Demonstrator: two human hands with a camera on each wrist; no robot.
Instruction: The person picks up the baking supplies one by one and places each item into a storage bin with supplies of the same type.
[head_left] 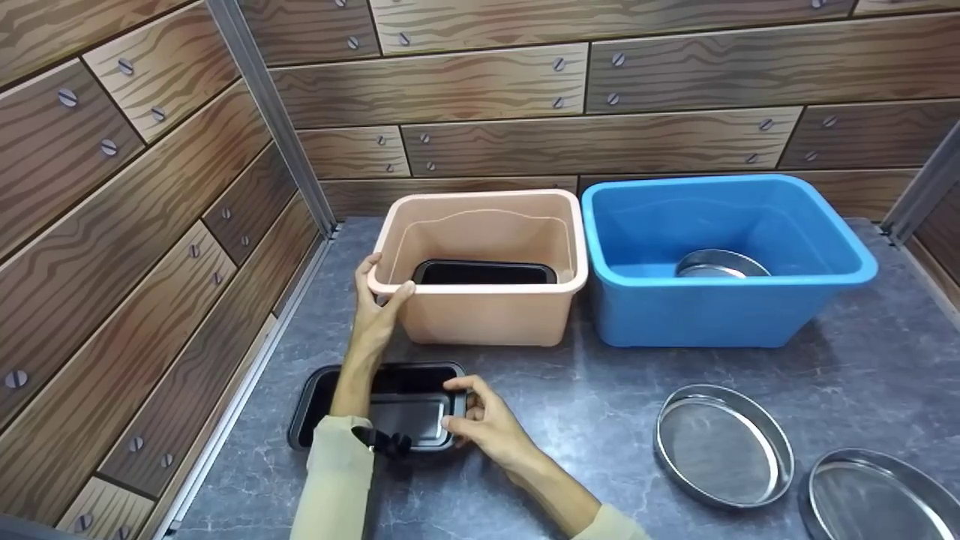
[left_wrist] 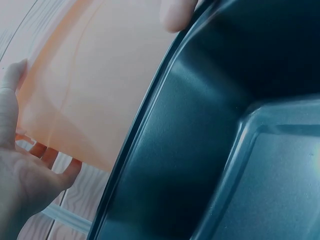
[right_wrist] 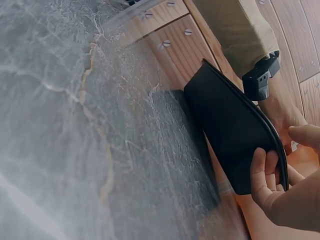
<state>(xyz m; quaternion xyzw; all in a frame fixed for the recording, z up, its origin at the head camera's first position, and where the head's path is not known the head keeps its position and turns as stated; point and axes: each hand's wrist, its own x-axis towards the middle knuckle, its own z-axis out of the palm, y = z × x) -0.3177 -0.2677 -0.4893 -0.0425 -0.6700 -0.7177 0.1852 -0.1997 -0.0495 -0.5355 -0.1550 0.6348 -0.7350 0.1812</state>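
Observation:
My left hand (head_left: 373, 315) grips the rim of a peach plastic bin (head_left: 487, 319) at its front left corner, thumb on the near side. Below that forearm is a black loaf pan (head_left: 409, 412), partly hidden by the sleeve. My right hand (head_left: 487, 424) holds the pan's right end, with fingers curled under the rim in the right wrist view. Whether the pan touches the table fully is unclear. Another black pan (head_left: 487, 273) lies inside the peach bin. The left wrist view shows the held pan (left_wrist: 170, 135) close up, beside the bin.
Right of the peach bin stands a blue bin (head_left: 697, 311) with a round metal tin (head_left: 720, 262) inside. Two more round tins, one nearer the middle (head_left: 724, 450) and one at the corner (head_left: 877, 499), lie on the grey table (head_left: 570, 405). Wood-patterned walls (head_left: 480, 86) enclose the back and sides.

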